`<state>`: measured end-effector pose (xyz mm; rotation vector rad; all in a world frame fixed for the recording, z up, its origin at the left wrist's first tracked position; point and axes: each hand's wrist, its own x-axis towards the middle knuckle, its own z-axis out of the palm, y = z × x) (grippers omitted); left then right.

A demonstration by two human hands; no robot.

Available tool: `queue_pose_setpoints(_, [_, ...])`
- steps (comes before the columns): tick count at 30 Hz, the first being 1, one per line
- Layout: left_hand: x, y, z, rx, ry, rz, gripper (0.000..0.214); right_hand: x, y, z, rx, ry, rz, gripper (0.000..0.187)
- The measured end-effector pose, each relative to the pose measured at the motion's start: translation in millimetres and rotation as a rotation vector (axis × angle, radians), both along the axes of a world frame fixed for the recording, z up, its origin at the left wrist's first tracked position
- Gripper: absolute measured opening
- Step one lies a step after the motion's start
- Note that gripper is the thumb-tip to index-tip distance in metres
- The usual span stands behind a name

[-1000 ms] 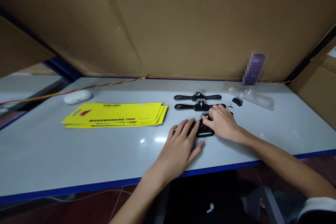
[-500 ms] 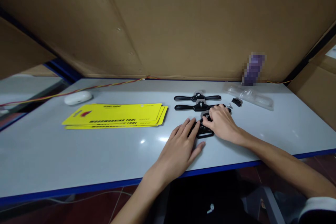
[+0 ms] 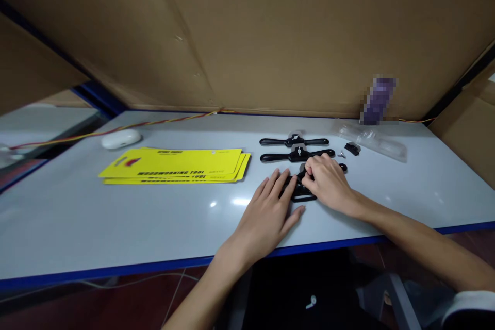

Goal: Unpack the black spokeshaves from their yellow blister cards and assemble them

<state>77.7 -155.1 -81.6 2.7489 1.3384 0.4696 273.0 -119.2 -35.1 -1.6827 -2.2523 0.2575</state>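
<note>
A black spokeshave [image 3: 303, 198] lies nearest me on the table, partly covered by both hands. My left hand [image 3: 268, 211] rests flat over its left handle, fingers stretched out and thumb apart. With bent fingers pinched together, my right hand [image 3: 328, 185] grips the spokeshave's middle; the exact part between the fingertips is hidden. Just behind lies a second black spokeshave [image 3: 276, 157], and beyond it a third spokeshave [image 3: 317, 142]; both have a silvery wing-shaped screw at the centre. To their right are small silvery screws [image 3: 342, 154] and black metal pieces [image 3: 351, 149].
A stack of yellow printed cards [image 3: 174, 162] lies left of my hands. Behind it sits a white rounded case [image 3: 121, 138]. Clear plastic packaging [image 3: 381, 145] is at the back right, by a blurred purple object [image 3: 379, 100]. A twisted cable [image 3: 166, 120] runs along the back.
The view has shifted slightly, so everything on the table appears a little higher and further right. Both hands keep their places on the near spokeshave, the right one still pinching at its middle.
</note>
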Motion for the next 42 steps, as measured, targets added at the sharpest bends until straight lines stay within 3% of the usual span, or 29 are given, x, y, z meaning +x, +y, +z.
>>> queue_pose_setpoints(7, [2, -2, 4.6, -0.022, -0.017, 0.044, 0.064, 16, 9, -2.2, 0.097, 0.187, 0.156, 0.013])
queue_pose_setpoints(10, [3, -3, 4.9, -0.02, -0.021, 0.086, 0.065, 23, 12, -0.3, 0.1, 0.158, 0.132, 0.005])
queue_pose_setpoints(17, [2, -2, 5.0, -0.003, -0.046, 0.079, 0.065, 24, 7, 3.5, -0.005, 0.0, 0.127, 0.027])
queue_pose_setpoints(25, [3, -2, 4.9, -0.037, -0.094, 0.029, 0.061, 26, 8, 2.0, -0.015, 0.025, 0.219, 0.026])
queue_pose_setpoints(35, [1, -2, 5.6, -0.053, -0.091, 0.023, 0.063, 22, 8, 3.7, -0.031, 0.022, 0.168, 0.025])
queue_pose_setpoints(42, [0, 0, 4.3, -0.054, -0.092, 0.02, 0.064, 24, 9, -1.8, 0.006, 0.0, 0.239, 0.025])
